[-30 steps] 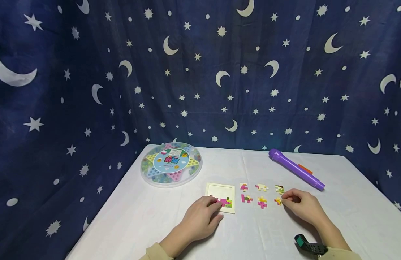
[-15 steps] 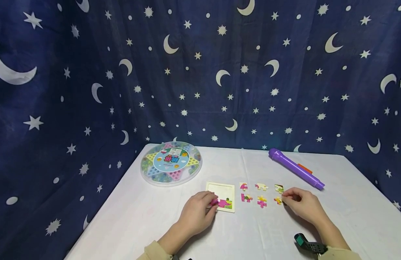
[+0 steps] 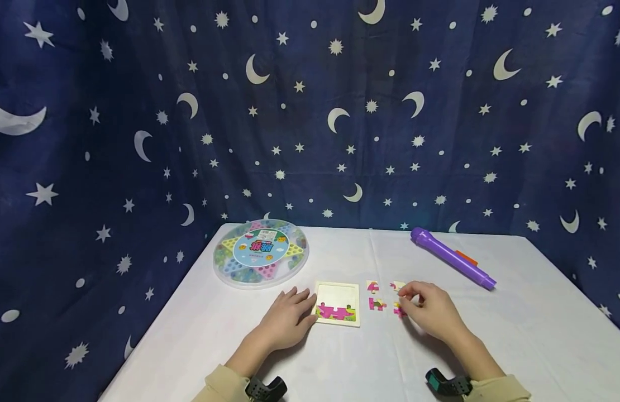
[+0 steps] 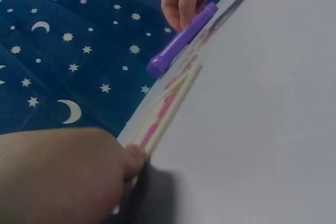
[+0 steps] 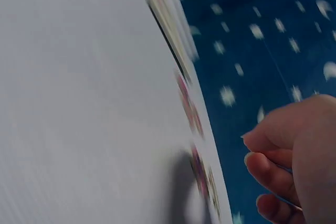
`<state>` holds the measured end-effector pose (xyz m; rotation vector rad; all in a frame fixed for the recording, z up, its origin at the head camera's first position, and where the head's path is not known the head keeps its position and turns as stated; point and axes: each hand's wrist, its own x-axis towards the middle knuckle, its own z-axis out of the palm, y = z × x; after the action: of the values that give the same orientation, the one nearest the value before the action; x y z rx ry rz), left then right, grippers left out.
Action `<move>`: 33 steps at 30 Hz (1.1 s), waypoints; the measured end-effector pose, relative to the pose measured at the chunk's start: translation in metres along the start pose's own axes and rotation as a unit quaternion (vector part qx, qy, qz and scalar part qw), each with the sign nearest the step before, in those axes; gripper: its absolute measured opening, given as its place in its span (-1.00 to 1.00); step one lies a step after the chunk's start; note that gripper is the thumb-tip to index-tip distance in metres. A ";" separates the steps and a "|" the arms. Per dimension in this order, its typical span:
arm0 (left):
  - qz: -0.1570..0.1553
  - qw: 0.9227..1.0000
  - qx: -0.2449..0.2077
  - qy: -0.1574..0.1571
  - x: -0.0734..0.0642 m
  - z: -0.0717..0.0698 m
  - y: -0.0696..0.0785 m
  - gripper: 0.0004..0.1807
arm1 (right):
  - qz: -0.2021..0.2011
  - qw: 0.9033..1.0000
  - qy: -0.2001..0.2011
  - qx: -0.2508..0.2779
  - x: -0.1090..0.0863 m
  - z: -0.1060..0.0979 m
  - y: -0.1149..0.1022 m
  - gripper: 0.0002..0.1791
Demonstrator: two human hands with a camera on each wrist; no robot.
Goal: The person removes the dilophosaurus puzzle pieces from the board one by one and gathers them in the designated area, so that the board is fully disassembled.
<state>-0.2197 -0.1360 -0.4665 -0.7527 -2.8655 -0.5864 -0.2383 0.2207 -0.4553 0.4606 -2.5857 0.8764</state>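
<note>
My left hand [image 3: 285, 321] lies with fingers spread at the left edge of a small cream puzzle frame [image 3: 338, 286]; in the left wrist view its thumb [image 4: 135, 158] touches the frame's near corner. Pink and green jigsaw pieces [image 3: 340, 312] lie joined along the frame's bottom. Just right of the frame are two loose puzzle pieces, one pink [image 3: 372, 287] and one pink and green [image 3: 376, 304]. My right hand [image 3: 433, 310] hovers over further pieces, partly covering a pink-and-cream piece [image 3: 396, 286]. Its thumb and forefinger [image 5: 260, 166] are bent close together, with nothing visible between them.
A round clear Chinese checkers case [image 3: 262, 283] lies at the back left of the white table [image 3: 350, 363]. At the back right is a purple microphone-shaped toy [image 3: 453, 257] with an orange part [image 3: 466, 257]. Dark star-and-moon cloth [image 3: 310, 167] hangs behind.
My left hand has let go of a pink piece, now lying in the frame's lower left, and drawn back leftward. My right hand has moved left over the loose pieces.
</note>
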 end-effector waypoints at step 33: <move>-0.016 0.999 0.031 0.008 0.003 0.008 0.005 -0.40 | -0.113 0.978 -0.176 -0.005 0.031 0.081 -0.095 -0.79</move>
<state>-0.2198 -0.1274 -0.4711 -0.6892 -2.8711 -0.5034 -0.2457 0.0925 -0.4527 0.9637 -2.7713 0.7586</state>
